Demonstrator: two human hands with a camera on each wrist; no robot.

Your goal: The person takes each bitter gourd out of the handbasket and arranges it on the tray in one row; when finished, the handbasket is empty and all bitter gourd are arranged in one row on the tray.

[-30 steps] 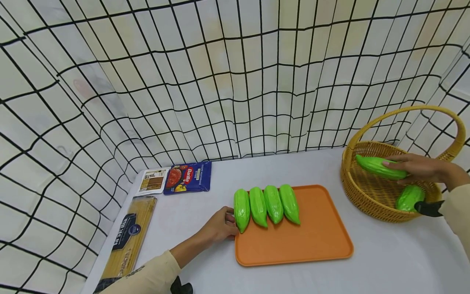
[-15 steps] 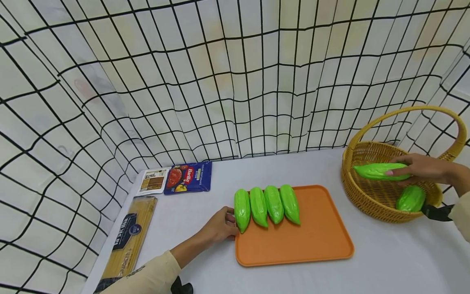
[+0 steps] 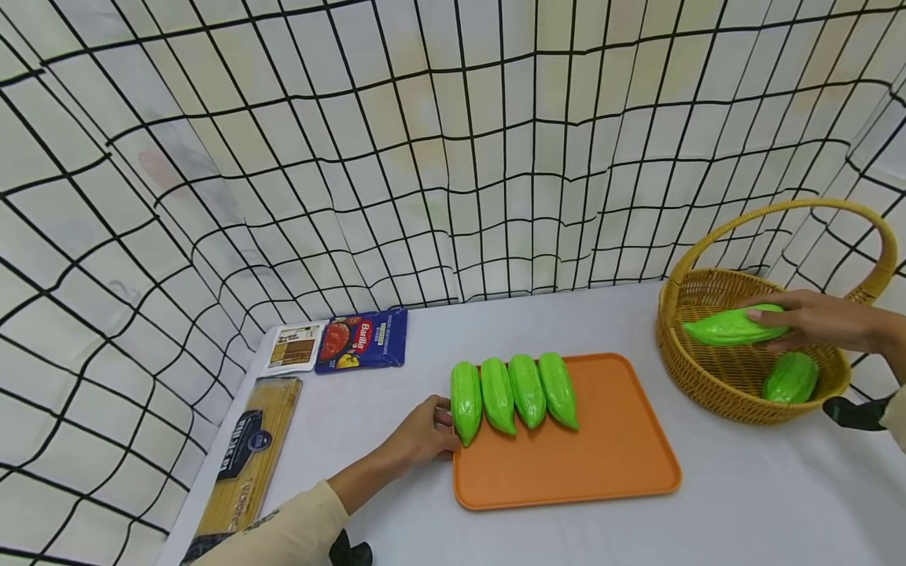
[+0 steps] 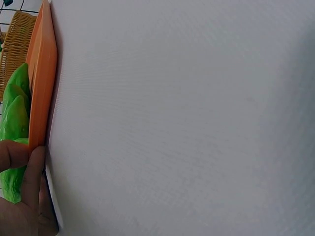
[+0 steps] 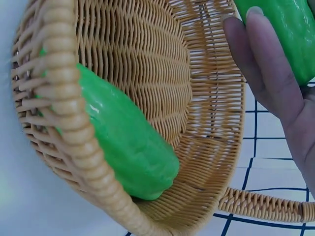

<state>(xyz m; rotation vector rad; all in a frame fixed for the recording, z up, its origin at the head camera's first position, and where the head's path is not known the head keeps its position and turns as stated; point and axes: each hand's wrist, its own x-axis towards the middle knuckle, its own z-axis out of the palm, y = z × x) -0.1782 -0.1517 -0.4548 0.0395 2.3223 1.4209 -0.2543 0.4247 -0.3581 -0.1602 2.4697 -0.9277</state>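
Observation:
My right hand (image 3: 814,321) grips a green bitter melon (image 3: 732,325) by one end, above the inside of the wicker basket (image 3: 672,354). Its tapered tip points left in the head view. Below it, a second bitter melon (image 5: 128,137) lies in the basket, against the near wall. On the left, my left hand (image 3: 425,432) pinches the left rim of the orange tray (image 3: 594,472), thumb and fingers on the edge in the left wrist view. Several bitter melons (image 3: 527,391) lie side by side along the tray's left and back part, tips toward me.
A pack of spaghetti (image 3: 248,460) lies at the table's left edge. Behind it are a blue Barilla packet (image 3: 364,339) and a white card with brown pictures (image 3: 295,348). The basket's tall handle (image 3: 778,206) arches over its opening. Black netting (image 3: 453,189) over white cloth encloses the table.
The bitter melon in my right hand has turned from slanting to nearly level, with its tip slightly raised. The right forearm has shifted a little right. My left hand and the tray keep still.

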